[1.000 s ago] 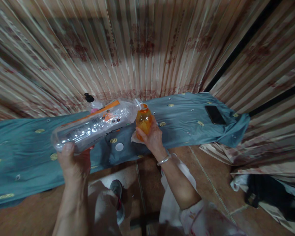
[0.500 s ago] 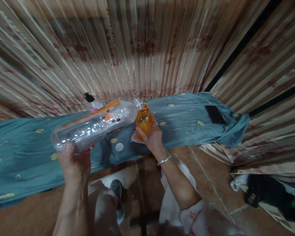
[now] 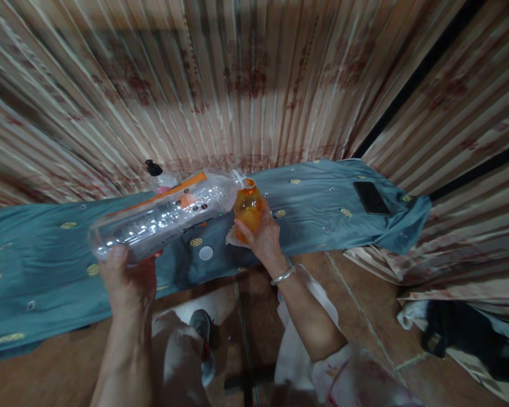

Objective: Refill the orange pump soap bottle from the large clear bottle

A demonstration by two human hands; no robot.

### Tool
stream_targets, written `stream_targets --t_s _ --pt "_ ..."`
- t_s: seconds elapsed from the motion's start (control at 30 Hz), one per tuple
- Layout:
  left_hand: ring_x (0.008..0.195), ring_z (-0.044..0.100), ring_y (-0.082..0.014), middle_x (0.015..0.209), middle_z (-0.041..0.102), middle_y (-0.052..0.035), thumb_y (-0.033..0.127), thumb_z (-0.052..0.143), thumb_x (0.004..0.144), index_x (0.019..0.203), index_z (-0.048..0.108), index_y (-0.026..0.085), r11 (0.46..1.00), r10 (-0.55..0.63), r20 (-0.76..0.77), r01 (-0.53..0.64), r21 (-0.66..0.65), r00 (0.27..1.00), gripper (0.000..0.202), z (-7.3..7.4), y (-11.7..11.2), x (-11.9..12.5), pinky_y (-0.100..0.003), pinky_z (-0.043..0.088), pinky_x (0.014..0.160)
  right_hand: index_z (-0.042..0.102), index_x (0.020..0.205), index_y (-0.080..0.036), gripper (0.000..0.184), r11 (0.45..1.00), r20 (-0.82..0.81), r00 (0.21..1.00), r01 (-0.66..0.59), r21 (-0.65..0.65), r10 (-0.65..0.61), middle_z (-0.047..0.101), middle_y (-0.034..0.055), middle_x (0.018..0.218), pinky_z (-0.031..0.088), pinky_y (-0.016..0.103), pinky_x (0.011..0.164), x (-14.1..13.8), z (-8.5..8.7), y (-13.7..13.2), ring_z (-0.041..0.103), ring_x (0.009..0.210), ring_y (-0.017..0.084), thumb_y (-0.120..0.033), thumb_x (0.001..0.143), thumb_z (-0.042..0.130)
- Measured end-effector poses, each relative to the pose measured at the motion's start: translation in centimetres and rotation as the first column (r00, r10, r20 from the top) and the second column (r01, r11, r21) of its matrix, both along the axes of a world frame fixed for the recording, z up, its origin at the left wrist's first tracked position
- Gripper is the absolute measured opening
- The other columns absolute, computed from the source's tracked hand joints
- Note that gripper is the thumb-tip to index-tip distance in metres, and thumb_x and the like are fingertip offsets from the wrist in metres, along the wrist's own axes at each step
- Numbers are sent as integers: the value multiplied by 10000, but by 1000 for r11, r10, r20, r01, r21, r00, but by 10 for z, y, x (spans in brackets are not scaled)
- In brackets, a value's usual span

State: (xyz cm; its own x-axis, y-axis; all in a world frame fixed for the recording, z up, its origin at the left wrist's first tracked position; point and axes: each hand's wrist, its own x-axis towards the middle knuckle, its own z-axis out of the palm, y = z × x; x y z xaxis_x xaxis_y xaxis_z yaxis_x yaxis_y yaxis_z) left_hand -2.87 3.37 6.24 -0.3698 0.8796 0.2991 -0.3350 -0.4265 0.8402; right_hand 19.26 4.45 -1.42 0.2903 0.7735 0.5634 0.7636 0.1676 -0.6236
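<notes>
Holding two bottles, one in each hand, I have them mouth to mouth above a long teal cloth (image 3: 322,195) printed with yellow ovals, which covers a narrow surface in front of me. My left hand (image 3: 128,282) is wrapped around the base end of one large, clear plastic bottle (image 3: 161,220) with an orange-edged label, thumb along its near side. That bottle is tipped over on its side, its neck pointing right, its open mouth right at the rim of the other; whether the two rims touch, I cannot tell. My right hand (image 3: 265,234), with one silver-coloured bangle (image 3: 283,276) on the wrist, is closed around one small, translucent orange bottle (image 3: 248,209), which is upright and uncapped. How much liquid either bottle contains I cannot make out. Just below the orange bottle, partly hidden by my fingers, is one pale, scalloped-edged piece (image 3: 233,237) whose material is unclear. One round white disc like a cap (image 3: 206,253) lies on the cloth between my two hands. Behind the large bottle, mostly hidden, is one clear container with a black top (image 3: 154,168) and something pink low on it. Well off to the right, one black rectangular phone (image 3: 370,198) lies flat on the cloth.
</notes>
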Motion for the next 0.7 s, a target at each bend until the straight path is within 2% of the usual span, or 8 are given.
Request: stream_targets --t_s 0.37,0.7 --pt "703 549 -133 1035 685 -18 414 843 521 1136 651 291 1000 -22 0 22 16 1000 656 4 -1 2 -186 450 496 331 1455 -57 800 1000 10 1000 -4 10 3 647 234 1274 573 438 923 0 -1 0 667 1141 317 -581 902 573" --pt "696 519 -128 986 685 -45 419 819 530 923 709 204 1000 -3 -17 3 -10 1000 462 0 0 0 -193 467 506 348 1441 -73 774 1000 4 1000 2 15 -2 675 217 1230 574 423 906 0 -2 0 676 1120 306 -591 906 560"
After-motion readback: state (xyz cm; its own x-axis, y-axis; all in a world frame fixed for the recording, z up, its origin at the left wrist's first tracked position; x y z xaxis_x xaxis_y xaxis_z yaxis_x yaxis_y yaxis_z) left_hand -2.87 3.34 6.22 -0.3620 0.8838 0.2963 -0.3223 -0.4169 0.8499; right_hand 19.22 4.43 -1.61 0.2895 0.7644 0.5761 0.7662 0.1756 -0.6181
